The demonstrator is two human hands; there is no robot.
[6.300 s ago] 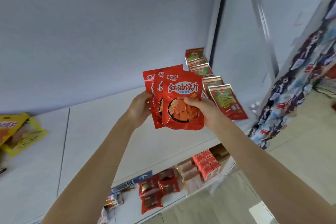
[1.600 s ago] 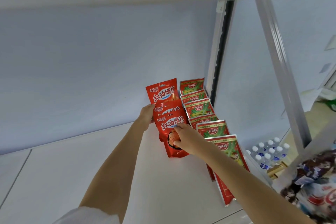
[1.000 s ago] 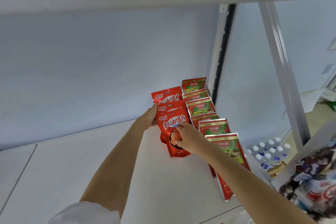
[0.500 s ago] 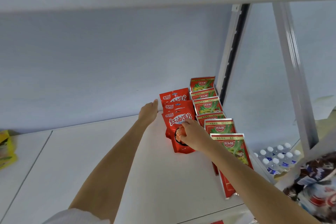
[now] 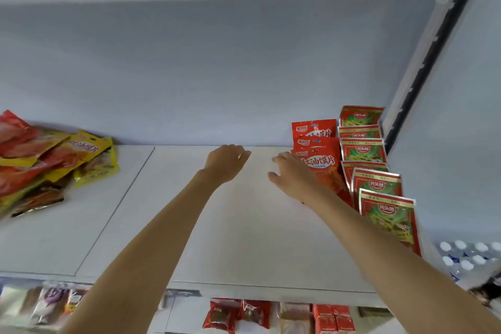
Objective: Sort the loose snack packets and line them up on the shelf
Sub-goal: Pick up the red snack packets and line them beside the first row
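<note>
My right hand [image 5: 294, 175] hangs just over the white shelf [image 5: 244, 225] with its fingers loosely spread and slightly bent, gripping nothing; its back lies in front of the lower left part of the nearest red packet [image 5: 324, 168], and I cannot tell whether skin and foil touch. My left hand [image 5: 226, 161] is a little further left, well clear of any packet, fingers relaxed and pointing toward the back wall [image 5: 217, 76], also empty. The red packets stand in a short row of three running from front to back, each one overlapping the one behind, with the rearmost red packet [image 5: 314, 129] close against the wall. Just beside them on the right is a longer row of green-and-red packets [image 5: 376, 187], leaning one on another from the wall out to the shelf's front edge, next to the slotted upright post [image 5: 423, 62]. Far to my left, well apart from both hands, a loose heap of yellow and red packets [image 5: 51, 160] lies jumbled on the same shelf. Below the front edge, a lower shelf holds more small red and brown packets [image 5: 238, 314], and at the lower right I see white bottle caps [image 5: 466, 252].
</note>
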